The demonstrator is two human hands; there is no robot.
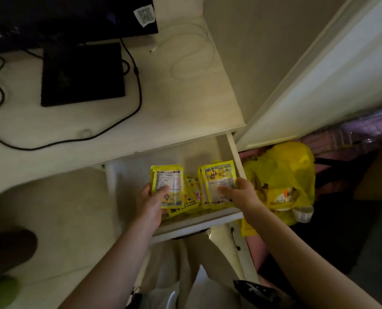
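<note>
1. Stands over a white drawer (pixel 199 223), pulled out from under a pale desk top (pixel 174 103).
2. Grips a yellow hand-warmer packet (pixel 166 186) with the left hand (pixel 151 202): thumb pressed across the printed face, other fingers curled behind and mostly hidden.
3. Grips a second yellow packet (pixel 216 181) with the right hand (pixel 241 195): thumb laid flat on the face, fingers wrapped round the right edge and back.
4. Holds both packets tilted up, small-print sides to the camera, side by side but apart, above the inside of the drawer.
5. Below and between them: loose yellow packets (pixel 192 197) flat on the drawer floor, one lettered HAND WARMER.
6. Right of the drawer, lower down: crumpled yellow plastic bag (pixel 281 175), near the right hand, not touching it.
7. On the desk top: black monitor base (pixel 83 74), black cable (pixel 137 90) looping past it, white cable (pixel 193 52) coiled towards the far right corner.
</note>
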